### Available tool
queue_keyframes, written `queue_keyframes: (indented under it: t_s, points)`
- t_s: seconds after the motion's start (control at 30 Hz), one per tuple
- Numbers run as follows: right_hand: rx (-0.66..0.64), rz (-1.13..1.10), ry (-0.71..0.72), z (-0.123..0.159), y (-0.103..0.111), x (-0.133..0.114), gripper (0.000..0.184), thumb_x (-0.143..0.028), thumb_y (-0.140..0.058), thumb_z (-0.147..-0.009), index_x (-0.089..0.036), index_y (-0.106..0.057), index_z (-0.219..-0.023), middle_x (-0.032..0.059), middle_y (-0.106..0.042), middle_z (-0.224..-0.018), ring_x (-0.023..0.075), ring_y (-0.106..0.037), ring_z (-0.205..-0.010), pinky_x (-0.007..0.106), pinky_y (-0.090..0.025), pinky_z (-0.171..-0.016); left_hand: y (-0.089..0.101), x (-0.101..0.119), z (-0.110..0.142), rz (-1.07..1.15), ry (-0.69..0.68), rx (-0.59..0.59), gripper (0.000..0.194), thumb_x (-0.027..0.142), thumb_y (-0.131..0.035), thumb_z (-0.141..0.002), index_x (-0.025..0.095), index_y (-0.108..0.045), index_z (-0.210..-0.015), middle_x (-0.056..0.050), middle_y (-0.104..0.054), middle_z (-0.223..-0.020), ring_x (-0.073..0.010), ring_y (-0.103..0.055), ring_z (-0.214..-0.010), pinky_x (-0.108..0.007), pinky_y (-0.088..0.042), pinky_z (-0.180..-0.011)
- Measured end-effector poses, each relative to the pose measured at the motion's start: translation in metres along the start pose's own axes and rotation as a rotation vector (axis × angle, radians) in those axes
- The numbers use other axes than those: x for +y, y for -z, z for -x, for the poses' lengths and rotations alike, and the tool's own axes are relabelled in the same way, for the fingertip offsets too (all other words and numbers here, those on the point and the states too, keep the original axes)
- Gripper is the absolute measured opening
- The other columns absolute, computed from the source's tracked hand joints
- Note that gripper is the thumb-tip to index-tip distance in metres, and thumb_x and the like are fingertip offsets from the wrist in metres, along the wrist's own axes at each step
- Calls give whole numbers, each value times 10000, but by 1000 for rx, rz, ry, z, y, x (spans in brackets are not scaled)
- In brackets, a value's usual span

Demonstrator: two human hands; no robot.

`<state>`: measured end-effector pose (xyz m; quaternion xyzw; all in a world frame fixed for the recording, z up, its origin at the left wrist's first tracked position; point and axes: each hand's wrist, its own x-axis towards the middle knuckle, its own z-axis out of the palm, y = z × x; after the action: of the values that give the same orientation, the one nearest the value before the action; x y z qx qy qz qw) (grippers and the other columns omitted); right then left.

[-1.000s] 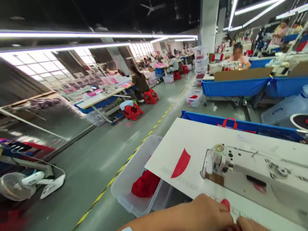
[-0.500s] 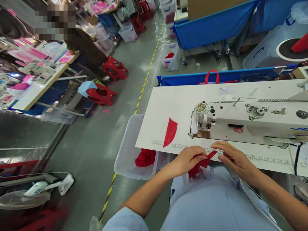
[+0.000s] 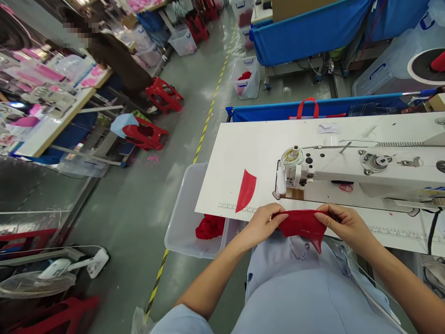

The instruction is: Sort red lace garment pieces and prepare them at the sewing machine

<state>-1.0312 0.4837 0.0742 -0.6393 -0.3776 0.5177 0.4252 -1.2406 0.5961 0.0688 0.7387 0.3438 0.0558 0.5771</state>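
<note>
Stretched between my two hands is a piece of red fabric (image 3: 301, 223), its upper edge straight and one pointed corner hanging down. My left hand (image 3: 263, 222) pinches its left end between thumb and fingers. At the other end my right hand (image 3: 342, 223) grips it the same way. The cloth is in front of my body at the near edge of the white sewing table (image 3: 239, 144). Just beyond my hands stands a sewing machine (image 3: 340, 169). A second red fabric piece (image 3: 246, 190), curved on one side, lies flat on the table to the left.
Below the table's left end sits a clear plastic bin (image 3: 184, 222) with red cloth (image 3: 210, 227) in it. A blue fabric trough (image 3: 267, 114) runs along the table's far side. Across the aisle are red stools (image 3: 146, 134), a fan (image 3: 52, 278) and a person (image 3: 121, 60) at another table.
My right hand, apart from the cloth's end before, now grips it. The bunched red fabric has been spread out between both hands. The loose piece on the table stays put.
</note>
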Motion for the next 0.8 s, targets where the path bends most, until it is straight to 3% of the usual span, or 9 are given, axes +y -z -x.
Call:
queue_keyframes:
  t_s: [0.23, 0.5, 0.6, 0.7, 0.8]
  points:
    - [137, -68, -30, 4, 8, 5, 460, -670, -683, -743, -218, -652, -661, 12, -592, -570, 150, -538, -530, 287, -501, -534, -1, 0, -1, 115, 56, 137, 283, 376, -529, -894, 171, -578, -705, 11, -550, -692, -129, -479, -680, -258, -383, -654]
    - [26, -145, -109, 5, -6, 6, 479, -675, -680, -738, -207, -649, -836, 19, -631, -673, 154, -564, -582, 278, -505, -536, -18, 9, -11, 319, 61, -79, 318, 488, -608, -845, 178, -558, -890, 2, -550, -794, -135, -492, -754, -263, -414, -709]
    - [10, -173, -114, 6, -12, 3, 469, -667, -687, -739, -203, -635, -783, 2, -608, -634, 123, -512, -522, 252, -453, -482, -28, 13, -18, 345, 31, -47, 318, 482, -626, -827, 175, -600, -909, 15, -520, -734, -137, -487, -737, -273, -406, -723]
    - [38, -261, -156, 6, -14, 2, 468, -666, -689, -742, -205, -608, -726, -23, -554, -585, 98, -463, -483, 228, -413, -450, -32, 14, -24, 325, -7, 10, 312, 466, -591, -849, 164, -601, -770, -11, -531, -781, -145, -491, -767, -279, -399, -724]
    - [94, -328, -203, 6, -12, 2, 482, -675, -698, -724, -210, -573, -693, -30, -522, -581, 94, -445, -485, 224, -412, -448, -31, 12, -25, 385, 4, -12, 338, 483, -600, -841, 163, -564, -742, -12, -523, -796, -132, -479, -742, -267, -391, -681]
